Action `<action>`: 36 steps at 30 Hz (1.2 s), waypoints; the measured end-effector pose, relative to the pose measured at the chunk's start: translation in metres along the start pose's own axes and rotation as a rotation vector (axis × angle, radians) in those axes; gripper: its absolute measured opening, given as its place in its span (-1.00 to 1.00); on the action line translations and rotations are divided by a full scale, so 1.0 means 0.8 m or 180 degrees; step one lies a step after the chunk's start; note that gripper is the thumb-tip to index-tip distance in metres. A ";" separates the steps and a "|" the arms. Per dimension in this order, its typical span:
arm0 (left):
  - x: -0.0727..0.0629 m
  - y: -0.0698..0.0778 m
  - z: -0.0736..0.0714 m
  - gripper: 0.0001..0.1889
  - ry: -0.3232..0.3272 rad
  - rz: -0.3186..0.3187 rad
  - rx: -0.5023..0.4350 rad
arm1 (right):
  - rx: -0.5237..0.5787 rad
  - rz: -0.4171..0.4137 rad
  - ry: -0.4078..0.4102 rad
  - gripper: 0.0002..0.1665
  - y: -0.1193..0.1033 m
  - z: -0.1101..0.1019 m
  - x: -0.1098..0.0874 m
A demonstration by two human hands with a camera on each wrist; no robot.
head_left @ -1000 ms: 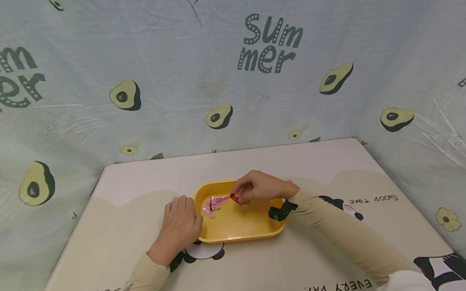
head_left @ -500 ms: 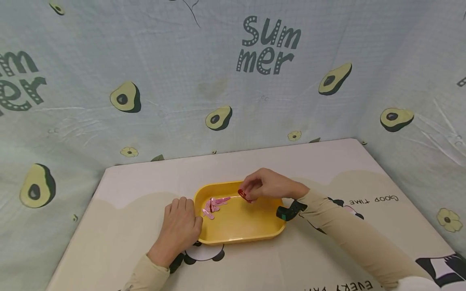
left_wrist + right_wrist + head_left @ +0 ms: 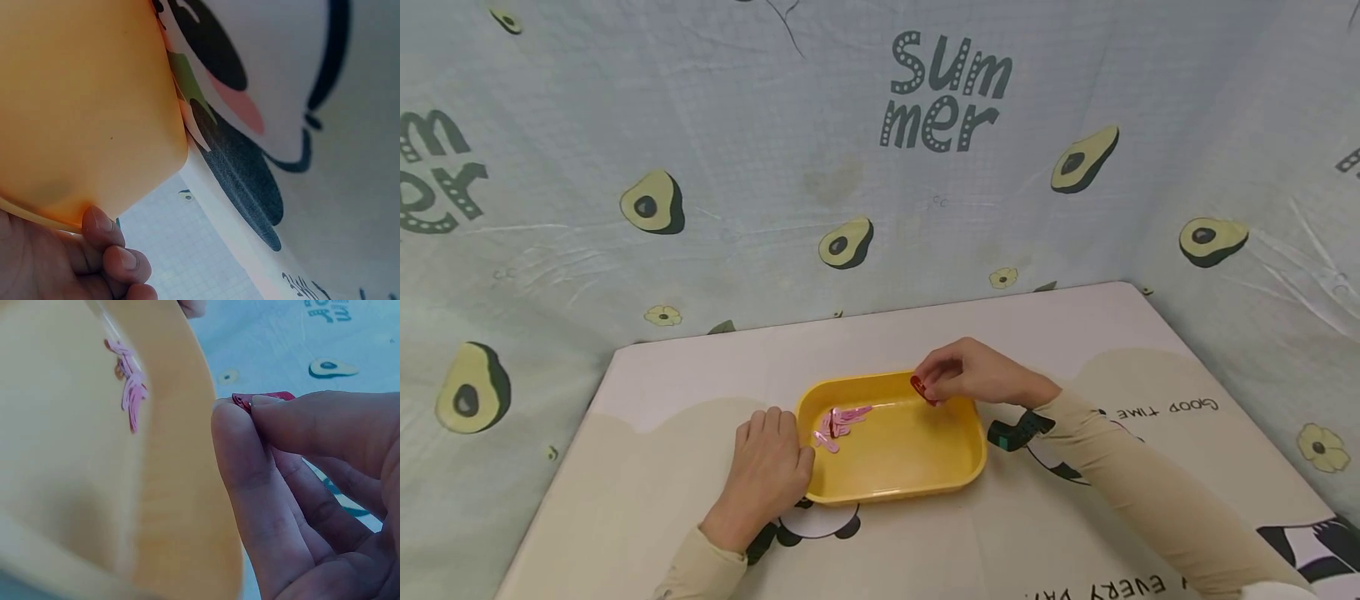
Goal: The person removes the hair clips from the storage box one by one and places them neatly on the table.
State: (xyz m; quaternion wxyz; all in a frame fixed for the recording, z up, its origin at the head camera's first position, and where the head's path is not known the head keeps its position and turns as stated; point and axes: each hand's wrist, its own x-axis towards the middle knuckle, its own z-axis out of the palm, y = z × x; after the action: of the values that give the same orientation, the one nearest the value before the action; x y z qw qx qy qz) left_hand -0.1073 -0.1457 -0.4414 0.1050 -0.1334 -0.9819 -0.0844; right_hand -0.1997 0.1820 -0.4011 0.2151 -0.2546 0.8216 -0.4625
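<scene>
My right hand [image 3: 976,373] pinches a red snap hair clip [image 3: 921,387] between thumb and index finger, over the back right part of a yellow tray [image 3: 895,458]. In the right wrist view the red clip's end [image 3: 280,396] pokes out past the thumb. Pink hair clips [image 3: 841,421] lie in a small pile at the tray's left side, with a dark red piece [image 3: 832,425] among them. My left hand [image 3: 769,457] holds the tray's left rim; its fingertips [image 3: 100,220] show against the tray's outer wall in the left wrist view.
The table [image 3: 655,467] has a cover printed with pandas and lettering. Behind it and to the sides hangs a pale curtain [image 3: 760,167] with avocados on it. A dark wrist strap with a camera [image 3: 1011,433] sits by my right wrist.
My right hand has moved right and back with the red hair clip, away from the pink pile toward the tray's back right rim. The left hand has stayed at the tray's rim.
</scene>
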 end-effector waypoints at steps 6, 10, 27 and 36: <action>0.000 0.002 -0.002 -0.84 -0.0063 -0.0041 0.0016 | 0.0046 0.0020 0.0116 -0.67 0.008 -0.008 -0.009; -0.001 0.003 -0.003 -0.84 -0.0084 -0.0045 0.0018 | 0.0119 0.0093 0.0209 -0.67 0.013 -0.012 -0.014; 0.000 0.002 -0.002 -0.84 -0.0050 -0.0027 0.0024 | 0.0010 0.0352 0.0594 -0.68 0.029 -0.029 -0.035; 0.000 0.002 -0.002 -0.84 -0.0045 -0.0019 0.0016 | 0.0184 0.0344 0.0735 -0.64 0.040 -0.038 -0.047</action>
State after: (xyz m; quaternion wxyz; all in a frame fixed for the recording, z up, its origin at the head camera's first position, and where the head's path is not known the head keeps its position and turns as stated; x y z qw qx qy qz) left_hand -0.1068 -0.1447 -0.4393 0.0981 -0.1308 -0.9832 -0.0813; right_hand -0.1951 0.2393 -0.4096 0.1509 -0.1487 0.8398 -0.4999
